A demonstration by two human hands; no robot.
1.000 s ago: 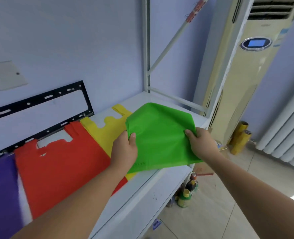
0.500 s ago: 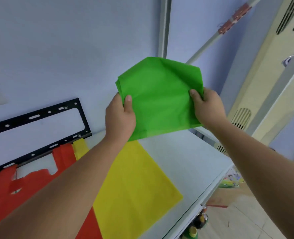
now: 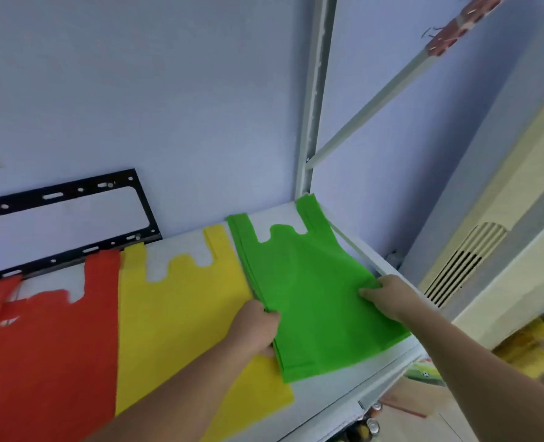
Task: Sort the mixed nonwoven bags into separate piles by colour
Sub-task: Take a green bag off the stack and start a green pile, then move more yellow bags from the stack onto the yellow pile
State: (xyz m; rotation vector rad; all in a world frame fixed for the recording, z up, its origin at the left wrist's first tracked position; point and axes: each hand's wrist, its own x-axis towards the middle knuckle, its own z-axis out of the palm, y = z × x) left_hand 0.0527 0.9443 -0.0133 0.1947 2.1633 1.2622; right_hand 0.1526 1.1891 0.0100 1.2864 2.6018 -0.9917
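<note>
A stack of green nonwoven bags (image 3: 305, 282) lies spread flat on the white shelf (image 3: 353, 387), handles toward the wall. My left hand (image 3: 258, 327) pinches the stack's left edge. My right hand (image 3: 388, 295) grips its right edge. To the left lies a yellow bag pile (image 3: 181, 314), its right edge overlapped by the green stack. Further left sits a red bag pile (image 3: 50, 339).
A black metal bracket (image 3: 73, 199) leans on the blue wall behind the red pile. A white shelf post (image 3: 312, 122) and diagonal brace stand at the back right. A cream air conditioner (image 3: 487, 250) and yellow rolls (image 3: 532, 349) are beyond the shelf's right end.
The folded green stack, held up in the air before, has been unfolded and laid flat on the shelf beside the yellow pile. Both hands still hold its edges.
</note>
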